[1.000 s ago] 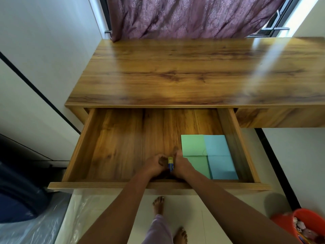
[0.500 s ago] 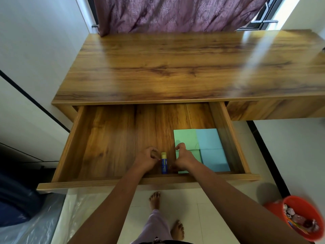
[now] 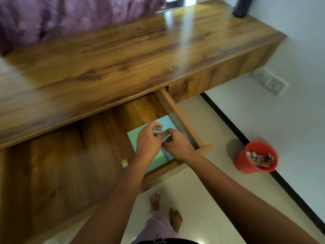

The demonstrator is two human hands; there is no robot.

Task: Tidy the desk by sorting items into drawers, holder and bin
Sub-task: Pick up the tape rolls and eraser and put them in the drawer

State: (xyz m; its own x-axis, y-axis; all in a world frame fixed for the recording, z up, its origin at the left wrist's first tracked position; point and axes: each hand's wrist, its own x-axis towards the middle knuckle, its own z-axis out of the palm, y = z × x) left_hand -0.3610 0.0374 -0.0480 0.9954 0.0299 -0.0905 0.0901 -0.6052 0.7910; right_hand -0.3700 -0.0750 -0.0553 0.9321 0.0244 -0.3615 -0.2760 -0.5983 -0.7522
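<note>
The wooden desk's drawer (image 3: pixel 178 115) stands pulled out. At its right end lie green and blue sticky-note pads (image 3: pixel 136 139). A glue stick (image 3: pixel 125 163) with a yellow cap lies on the drawer floor near the front, partly hidden by my left forearm. My left hand (image 3: pixel 148 140) and right hand (image 3: pixel 177 146) hover close together over the pads, fingers loosely curled, with nothing visible in them. The picture is blurred by motion.
The desk top (image 3: pixel 123 59) runs across the view under a purple curtain (image 3: pixel 70 18). A dark object (image 3: pixel 241 6) stands at its far right corner. A red bin (image 3: pixel 242 162) with crumpled paper sits on the floor by the wall. My bare feet (image 3: pixel 154 201) are below the drawer front.
Both hands let go of the glue stick and moved right, over the note pads. The glue stick stays on the drawer floor. The camera swung to the right and tilted.
</note>
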